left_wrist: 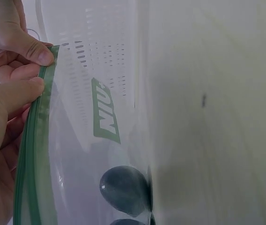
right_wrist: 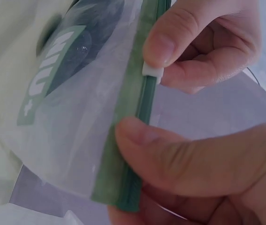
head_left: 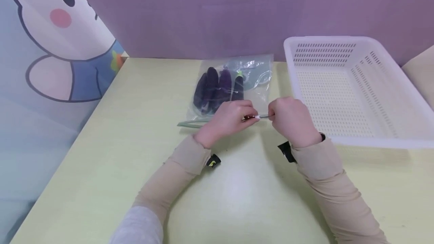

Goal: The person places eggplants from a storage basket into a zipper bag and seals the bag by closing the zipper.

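A clear zip bag (head_left: 259, 89) with a green zip strip (left_wrist: 30, 154) lies on the table. Inside it are several long, dark purple eggplants (head_left: 213, 87); a bright green tip shows on one. My left hand (head_left: 232, 119) pinches the strip at its white slider (right_wrist: 152, 71), thumb on one side and curled fingers on the other. Close by, my right hand (head_left: 291, 119) grips the strip's end at the bag's corner, as the right wrist view shows. The strip left of my left hand stands slightly parted in the head view. A green printed label (left_wrist: 106, 111) marks the bag.
On the right stands a white slotted plastic basket (head_left: 342, 140), close to my right hand. A purple panel (head_left: 203, 14) rises behind the pale table (head_left: 101, 153). A cartoon-printed cloth (head_left: 51, 74) hangs at the left.
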Motion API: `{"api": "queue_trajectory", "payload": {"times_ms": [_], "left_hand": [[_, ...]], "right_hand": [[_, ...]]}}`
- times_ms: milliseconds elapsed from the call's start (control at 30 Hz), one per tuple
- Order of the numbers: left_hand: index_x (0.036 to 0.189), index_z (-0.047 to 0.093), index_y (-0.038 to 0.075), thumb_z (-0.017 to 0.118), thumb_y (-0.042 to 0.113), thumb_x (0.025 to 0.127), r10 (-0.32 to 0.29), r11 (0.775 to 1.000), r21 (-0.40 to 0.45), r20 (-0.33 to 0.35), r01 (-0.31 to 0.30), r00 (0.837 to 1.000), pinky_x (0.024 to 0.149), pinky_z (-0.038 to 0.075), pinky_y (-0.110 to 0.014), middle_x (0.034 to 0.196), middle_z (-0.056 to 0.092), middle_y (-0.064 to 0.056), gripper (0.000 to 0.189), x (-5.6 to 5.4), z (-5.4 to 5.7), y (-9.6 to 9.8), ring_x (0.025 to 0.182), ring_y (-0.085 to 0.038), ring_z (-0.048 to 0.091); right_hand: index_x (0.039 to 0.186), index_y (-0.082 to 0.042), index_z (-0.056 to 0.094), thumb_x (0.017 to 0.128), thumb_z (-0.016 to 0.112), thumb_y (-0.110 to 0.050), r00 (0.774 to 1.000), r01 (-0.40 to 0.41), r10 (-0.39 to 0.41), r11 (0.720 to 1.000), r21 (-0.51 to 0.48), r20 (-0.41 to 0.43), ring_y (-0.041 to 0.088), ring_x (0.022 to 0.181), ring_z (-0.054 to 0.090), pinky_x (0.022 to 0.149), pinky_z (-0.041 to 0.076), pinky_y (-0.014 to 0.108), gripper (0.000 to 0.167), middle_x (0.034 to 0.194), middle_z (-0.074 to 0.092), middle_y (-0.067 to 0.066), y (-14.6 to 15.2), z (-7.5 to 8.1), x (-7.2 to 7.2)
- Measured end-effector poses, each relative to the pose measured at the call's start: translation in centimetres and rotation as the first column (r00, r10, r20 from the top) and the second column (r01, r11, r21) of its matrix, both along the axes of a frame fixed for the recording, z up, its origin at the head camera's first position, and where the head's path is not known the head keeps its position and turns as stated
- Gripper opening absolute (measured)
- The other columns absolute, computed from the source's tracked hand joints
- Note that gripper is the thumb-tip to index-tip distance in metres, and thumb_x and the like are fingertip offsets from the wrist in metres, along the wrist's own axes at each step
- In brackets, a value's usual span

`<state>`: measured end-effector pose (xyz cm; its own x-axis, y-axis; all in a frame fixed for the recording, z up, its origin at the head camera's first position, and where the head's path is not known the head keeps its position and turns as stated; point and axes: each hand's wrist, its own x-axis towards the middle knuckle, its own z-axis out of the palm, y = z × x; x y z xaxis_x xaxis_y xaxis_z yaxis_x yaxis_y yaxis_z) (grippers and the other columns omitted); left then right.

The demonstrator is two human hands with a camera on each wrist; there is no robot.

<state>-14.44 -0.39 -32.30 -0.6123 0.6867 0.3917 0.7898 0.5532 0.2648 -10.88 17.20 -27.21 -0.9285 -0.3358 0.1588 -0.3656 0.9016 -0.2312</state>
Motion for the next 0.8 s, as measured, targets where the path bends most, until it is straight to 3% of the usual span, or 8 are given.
{"api": "queue_trajectory", "payload": {"times_ms": [367,800], "left_hand": [[0.090,0.074,0.015,0.067,0.023,0.088,-0.016,0.999,-0.030,0.044,0.018,0.999,0.061,0.046,-0.023,0.082,0.064,0.005,0.010,-0.28,0.27,-0.59,0.069,-0.006,0.058],[0.090,0.074,0.015,0.067,0.023,0.088,-0.036,0.998,-0.059,0.029,0.038,0.999,0.061,0.046,-0.022,0.080,0.062,0.005,0.010,-0.48,0.52,-0.97,0.068,-0.007,0.056]], "right_hand": [[0.067,-0.003,0.069,0.072,0.063,0.009,0.999,0.014,-0.014,1.000,0.002,0.039,0.031,0.061,0.061,0.057,0.049,0.044,0.015,0.068,0.068,0.011,-0.04,0.18,0.11],[0.065,-0.004,0.067,0.071,0.057,0.011,0.999,0.012,-0.013,1.000,0.018,0.053,0.028,0.057,0.057,0.053,0.047,0.042,0.018,0.065,0.065,0.010,-0.03,0.02,-0.04]]}}
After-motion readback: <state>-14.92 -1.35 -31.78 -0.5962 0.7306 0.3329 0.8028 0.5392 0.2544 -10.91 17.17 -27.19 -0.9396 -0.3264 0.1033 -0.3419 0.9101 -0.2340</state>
